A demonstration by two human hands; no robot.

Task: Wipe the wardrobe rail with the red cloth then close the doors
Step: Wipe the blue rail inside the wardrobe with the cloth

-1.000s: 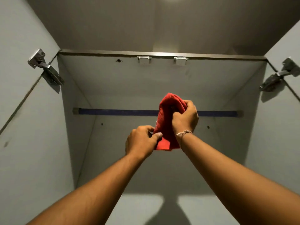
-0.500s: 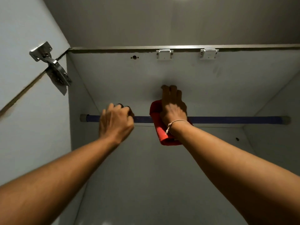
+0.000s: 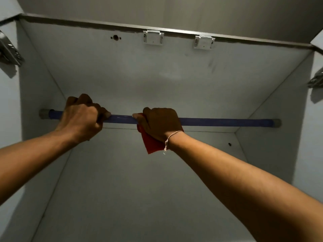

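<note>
A blue wardrobe rail (image 3: 227, 122) runs across the white cabinet, side wall to side wall. My left hand (image 3: 82, 117) is wrapped around the rail near its left end. My right hand (image 3: 161, 124) grips the rail at the middle with the red cloth (image 3: 151, 144) folded between palm and rail; a flap of cloth hangs below my wrist. A thin string bracelet sits on the right wrist. The doors themselves are out of view.
Metal door hinges show at the left edge (image 3: 8, 49) and the right edge (image 3: 316, 80). Two white brackets (image 3: 153, 37) (image 3: 204, 42) are fixed under the cabinet's top front edge. White side walls close in on both sides of my arms.
My right hand has closed around the rail with the cloth, fingers no longer stretched up. My left hand has tightened its hold on the rail. The view has moved closer.
</note>
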